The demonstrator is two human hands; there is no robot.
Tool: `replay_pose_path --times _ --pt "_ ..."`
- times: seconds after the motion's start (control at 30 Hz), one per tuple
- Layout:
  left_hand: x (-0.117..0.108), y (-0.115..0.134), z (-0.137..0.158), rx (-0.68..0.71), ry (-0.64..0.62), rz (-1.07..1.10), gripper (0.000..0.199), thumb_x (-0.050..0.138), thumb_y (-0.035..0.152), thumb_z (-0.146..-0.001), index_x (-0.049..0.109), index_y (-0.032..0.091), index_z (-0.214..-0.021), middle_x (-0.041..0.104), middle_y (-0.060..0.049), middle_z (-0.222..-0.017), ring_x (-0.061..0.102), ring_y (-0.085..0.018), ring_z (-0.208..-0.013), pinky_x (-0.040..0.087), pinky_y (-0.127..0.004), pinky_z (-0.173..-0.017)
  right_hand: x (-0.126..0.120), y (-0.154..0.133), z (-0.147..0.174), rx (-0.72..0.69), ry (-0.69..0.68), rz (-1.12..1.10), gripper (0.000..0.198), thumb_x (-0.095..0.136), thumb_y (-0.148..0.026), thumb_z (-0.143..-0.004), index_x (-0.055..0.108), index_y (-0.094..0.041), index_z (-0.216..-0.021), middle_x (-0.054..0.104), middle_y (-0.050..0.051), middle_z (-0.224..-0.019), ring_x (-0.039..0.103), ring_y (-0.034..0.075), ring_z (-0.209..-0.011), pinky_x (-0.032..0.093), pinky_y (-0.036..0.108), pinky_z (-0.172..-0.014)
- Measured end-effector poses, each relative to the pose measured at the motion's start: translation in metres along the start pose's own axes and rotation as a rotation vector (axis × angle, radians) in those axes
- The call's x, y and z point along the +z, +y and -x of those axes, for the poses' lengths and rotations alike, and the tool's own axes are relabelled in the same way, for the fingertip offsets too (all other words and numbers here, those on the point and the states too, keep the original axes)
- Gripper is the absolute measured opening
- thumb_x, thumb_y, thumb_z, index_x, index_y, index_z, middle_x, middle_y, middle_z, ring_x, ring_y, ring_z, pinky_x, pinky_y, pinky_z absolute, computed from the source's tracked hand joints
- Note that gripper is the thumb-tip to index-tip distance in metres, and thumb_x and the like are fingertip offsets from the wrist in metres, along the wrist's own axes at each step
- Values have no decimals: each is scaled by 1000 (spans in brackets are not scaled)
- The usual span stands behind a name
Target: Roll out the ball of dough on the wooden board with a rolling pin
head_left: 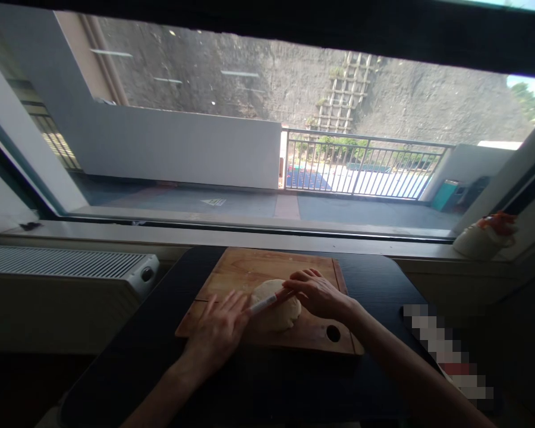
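A rounded, flattened piece of pale dough (285, 318) lies on a wooden cutting board (236, 267). Across the top of the dough runs a slim wooden rolling pin (264, 304) with a whitish label, tilted up toward the right. My left hand (223, 321) is over the pin's lower left end, holding it under the palm, with the fingers somewhat apart and slightly blurred. At the other end, my right hand (314, 291) is closed on the pin, its fingers bent over it. Both ends of the pin are hidden by my hands.
The board rests on a black table (378, 285) by a large window. A white radiator (71, 264) is at the left. On the sill (383, 245) at the right sits a pale pot (479, 241) with something orange-red on top. A pixelated item (446, 351) is at the table's right edge.
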State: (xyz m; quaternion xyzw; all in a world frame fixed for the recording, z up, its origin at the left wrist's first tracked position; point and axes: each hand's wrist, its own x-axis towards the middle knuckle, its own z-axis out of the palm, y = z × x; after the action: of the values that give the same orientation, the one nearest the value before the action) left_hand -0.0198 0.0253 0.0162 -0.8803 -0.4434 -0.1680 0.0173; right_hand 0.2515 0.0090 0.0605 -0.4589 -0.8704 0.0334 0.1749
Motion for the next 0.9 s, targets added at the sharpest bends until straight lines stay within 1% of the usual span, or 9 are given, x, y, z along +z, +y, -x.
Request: replay_pose_path --times 0.13,0.3,0.4,0.47,0.57,0.63,0.77,0.83,0.9 --pt "19 14 23 -75 79 -86 49 35 41 -92 43 16 -134 48 -11 -135 40 -28 -128 25 -53 -107 23 12 -57 102 -16 -24 36 49 -30 -87 54 -27 -123 54 4 -124 40 19 -121 27 36 -103" --pt "-3 23 -7 -183 -55 -113 44 31 35 -92 52 14 -125 56 -13 -127 45 -29 -123 29 -57 -103 44 9 -122 192 -17 -18 36 36 -37 -94 56 -26 -120 54 4 -128 40 19 -124 23 40 -106" --pt "-9 25 -5 -152 -82 -130 45 35 28 -89 49 15 -129 54 -13 -130 45 -30 -123 28 -56 -104 51 8 -96 224 16 1 36 32 -31 -95 56 -25 -121 52 2 -131 32 19 -131 19 41 -108" --pt "-4 23 12 -91 -65 -131 49 36 25 -87 43 18 -135 47 -11 -136 44 -29 -125 31 -53 -103 54 7 -53 247 111 24 38 26 -27 -96 53 -25 -124 50 0 -134 23 17 -136 15 42 -110" --pt "6 19 34 -39 -50 -140 54 32 16 -86 37 23 -139 40 -5 -141 43 -26 -126 36 -47 -102 52 4 6 264 203 52 41 30 -27 -95 43 -21 -134 42 4 -140 21 17 -137 15 41 -111" --pt "7 15 34 -45 -48 -150 54 30 14 -85 37 22 -139 39 -5 -142 42 -25 -127 38 -44 -101 49 2 11 286 177 64 42 30 -28 -96 40 -19 -135 39 5 -142 21 17 -136 15 41 -111" --pt "0 9 14 -106 -54 -167 50 31 24 -88 42 14 -136 43 -9 -139 43 -26 -126 41 -43 -98 44 5 -64 278 -24 75 39 24 -28 -97 58 -20 -115 52 4 -132 28 19 -134 17 44 -109" --pt "-3 9 11 -149 -44 -183 50 31 25 -88 43 12 -134 44 -11 -138 45 -27 -124 42 -44 -96 42 12 -110 246 -81 65 35 30 -31 -96 63 -23 -103 57 2 -125 36 18 -129 22 41 -108" --pt "-4 10 13 -161 -41 -192 50 30 25 -88 43 13 -135 44 -11 -138 46 -27 -123 43 -45 -94 39 18 -132 223 -100 60 29 36 -32 -94 64 -25 -102 57 1 -125 39 17 -127 25 37 -107"
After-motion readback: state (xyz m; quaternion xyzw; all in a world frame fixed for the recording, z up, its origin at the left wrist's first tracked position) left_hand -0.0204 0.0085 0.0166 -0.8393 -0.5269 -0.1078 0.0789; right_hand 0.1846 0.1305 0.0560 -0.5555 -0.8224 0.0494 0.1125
